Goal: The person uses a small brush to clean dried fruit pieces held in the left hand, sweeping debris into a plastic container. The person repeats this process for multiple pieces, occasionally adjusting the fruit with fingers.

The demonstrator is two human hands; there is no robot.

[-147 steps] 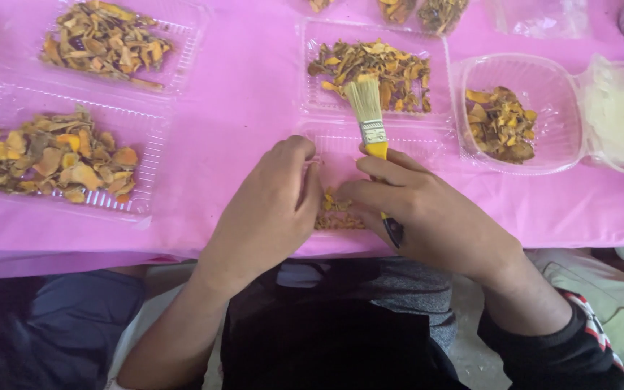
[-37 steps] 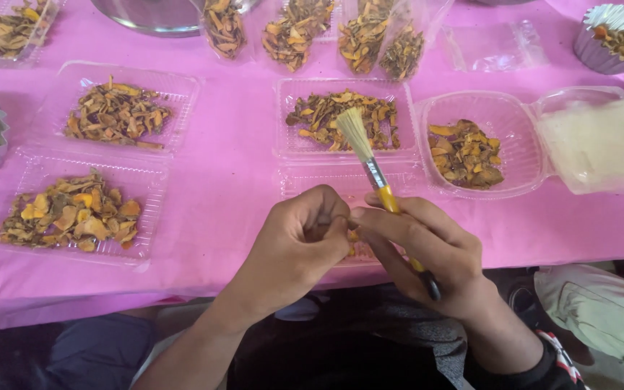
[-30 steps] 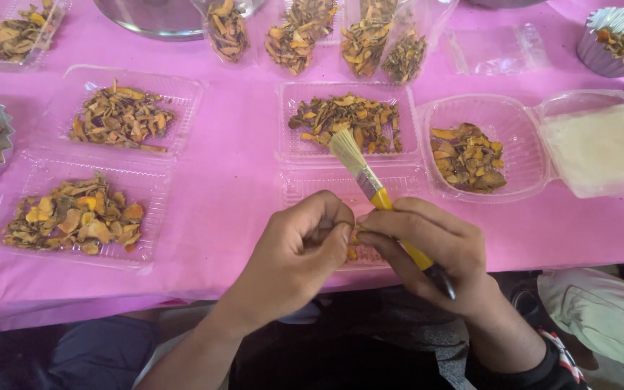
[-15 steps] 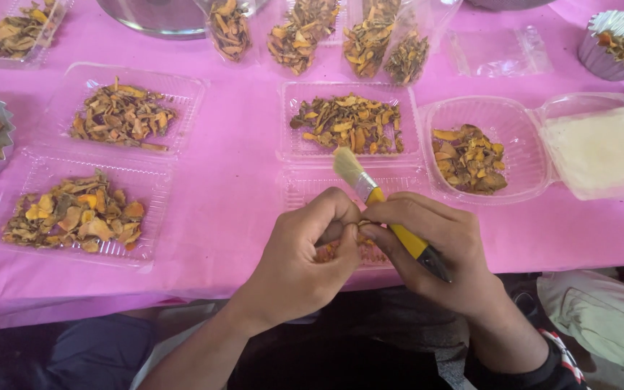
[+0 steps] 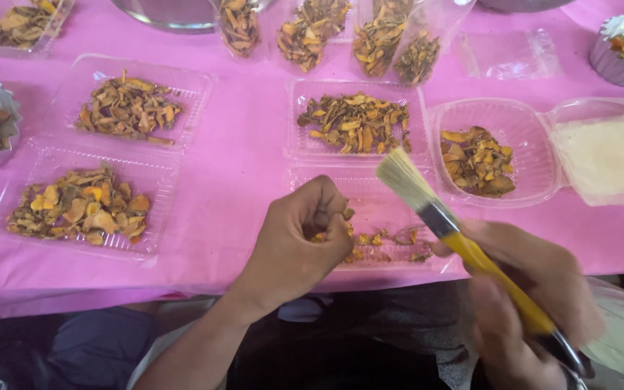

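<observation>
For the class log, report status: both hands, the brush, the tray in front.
Left hand pinching a small dried orange-brown piece. Right hand gripping the yellow-handled paintbrush, bristles up, blurred. Both over the clear plastic tray on the pink table cover. Nothing in the way.

The left hand [image 5: 301,242] is bare, with no ring or glove, and the forearm behind it is uncovered to the frame's lower edge; the right hand [image 5: 532,289] is likewise bare but blurred; below and between both hands lies dark clothing, its detail too dim to tell.
</observation>
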